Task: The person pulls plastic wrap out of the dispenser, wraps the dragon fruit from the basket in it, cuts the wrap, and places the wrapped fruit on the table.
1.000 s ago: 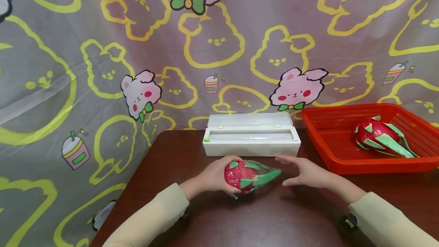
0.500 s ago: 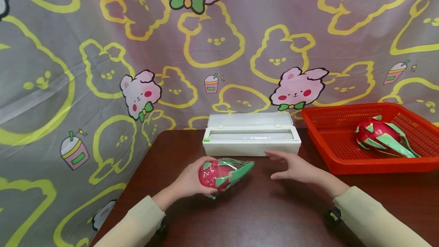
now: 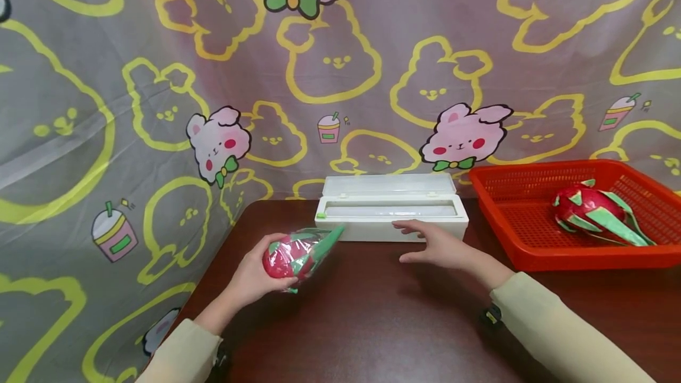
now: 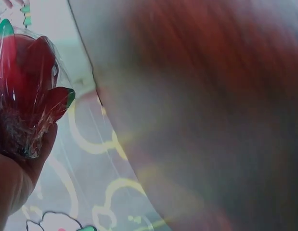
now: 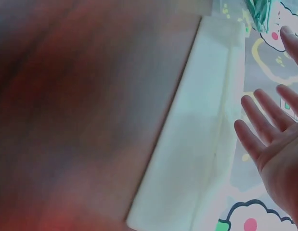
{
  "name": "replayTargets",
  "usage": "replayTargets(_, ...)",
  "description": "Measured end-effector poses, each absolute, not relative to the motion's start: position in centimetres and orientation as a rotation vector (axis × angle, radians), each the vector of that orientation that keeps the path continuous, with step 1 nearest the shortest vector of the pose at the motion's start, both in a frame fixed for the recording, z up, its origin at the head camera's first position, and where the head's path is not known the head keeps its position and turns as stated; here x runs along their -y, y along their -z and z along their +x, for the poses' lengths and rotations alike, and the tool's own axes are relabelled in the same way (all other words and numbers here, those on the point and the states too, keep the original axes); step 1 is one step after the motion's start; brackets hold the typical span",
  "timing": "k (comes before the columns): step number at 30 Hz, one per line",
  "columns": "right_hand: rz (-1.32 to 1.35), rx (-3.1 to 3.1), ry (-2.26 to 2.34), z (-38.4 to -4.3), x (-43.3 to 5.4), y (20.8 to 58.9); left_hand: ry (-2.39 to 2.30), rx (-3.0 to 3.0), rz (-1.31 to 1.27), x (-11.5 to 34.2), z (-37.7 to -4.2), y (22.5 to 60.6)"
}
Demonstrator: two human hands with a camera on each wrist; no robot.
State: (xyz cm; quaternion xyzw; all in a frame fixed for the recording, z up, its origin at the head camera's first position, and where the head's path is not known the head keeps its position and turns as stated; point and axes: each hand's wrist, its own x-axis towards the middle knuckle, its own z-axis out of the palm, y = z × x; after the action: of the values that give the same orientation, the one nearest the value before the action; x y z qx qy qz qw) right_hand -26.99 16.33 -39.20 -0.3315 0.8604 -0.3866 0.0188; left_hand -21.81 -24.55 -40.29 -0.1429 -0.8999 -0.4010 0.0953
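Observation:
A red dragon fruit [image 3: 291,255] with green leaf tips, wrapped in clear plastic film, is held in my left hand [image 3: 252,270] above the left part of the table. In the left wrist view the wrapped dragon fruit [image 4: 28,86] shows crumpled film gathered near the palm. My right hand [image 3: 433,245] holds nothing; it hovers in front of the white film dispenser box [image 3: 383,230], whose clear lid stands raised and whose film roll shows inside. In the right wrist view the fingers of the right hand [image 5: 283,149] are spread apart.
A red plastic basket [image 3: 524,256] stands at the right of the dark brown table [image 3: 367,324], with a second dragon fruit [image 3: 590,208] in it. A patterned cloth curtain [image 3: 367,75] hangs behind the table and along its left side.
My left hand has carried the wrapped dragon fruit to the left and slightly away from me, its leaf end tilting upward. My right hand has moved left and slightly farther away too.

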Motion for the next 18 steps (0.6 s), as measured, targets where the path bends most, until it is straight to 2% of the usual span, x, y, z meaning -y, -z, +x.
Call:
replayTargets(8, -1.061, -2.770, 1.108, -28.2, -15.8, 37.8, 1.148, 2.591, -0.310, 27.1, -22.3, 39.8)
replayTargets(18, -1.094, -2.751, 1.089, -29.3, -13.8, 38.2, 1.122, 2.612, -0.077, 28.8, -23.6, 40.4)
